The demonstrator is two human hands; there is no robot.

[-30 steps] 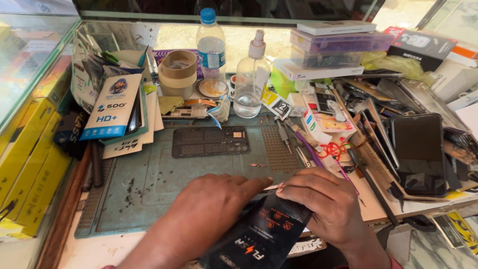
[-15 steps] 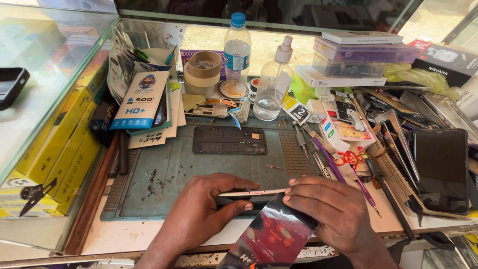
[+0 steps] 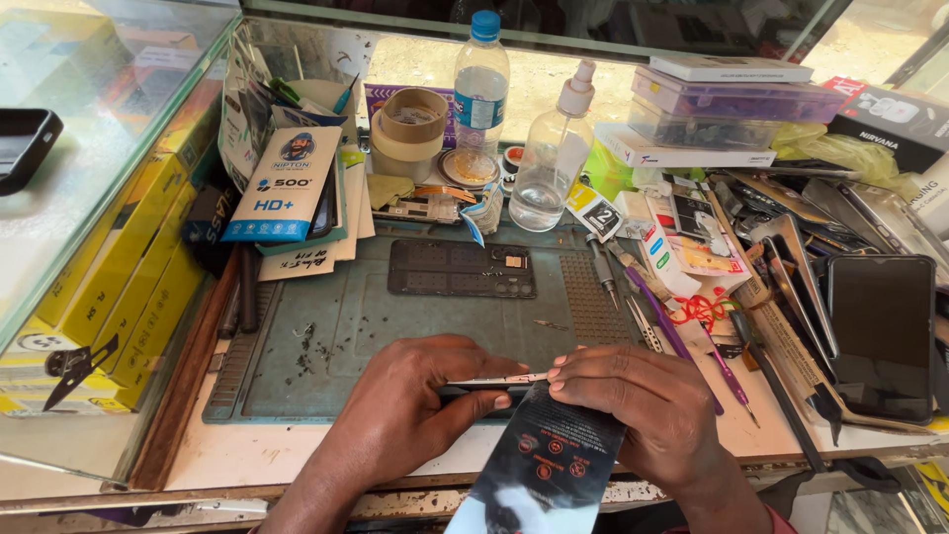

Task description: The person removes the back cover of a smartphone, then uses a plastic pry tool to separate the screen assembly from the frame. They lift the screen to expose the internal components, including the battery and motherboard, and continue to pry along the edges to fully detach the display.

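The thin, pale strip-like edge of a flat device [image 3: 494, 380] lies between both hands at the near edge of the grey-green rubber work mat [image 3: 336, 326]. Its long axis runs left to right, almost level, parallel to the front of the bench. Only this narrow edge shows in the head view, so I cannot tell which face is up. The left hand [image 3: 415, 400] is closed on its left end, thumb beneath and fingers over the top. The right hand [image 3: 643, 405] is pinched on its right end, fingertips [image 3: 560, 368] pressed down on the edge. Under the right hand, a glossy black flat packet with small red marks [image 3: 549, 470] slopes down towards the viewer, its long axis running near to far.

Further back on the mat lies one dark rectangular phone frame [image 3: 462, 269], long axis also left to right. Behind it stand two bottles: one clear plastic water bottle with a blue cap [image 3: 480, 84] and one clear spray bottle with a white nozzle [image 3: 556, 163]. One roll of beige tape [image 3: 410, 127] sits left of them. One black phone with a dark screen [image 3: 880, 336] lies at the right, amid scattered tools. One purple-handled tool [image 3: 664, 321] lies just right of the mat.
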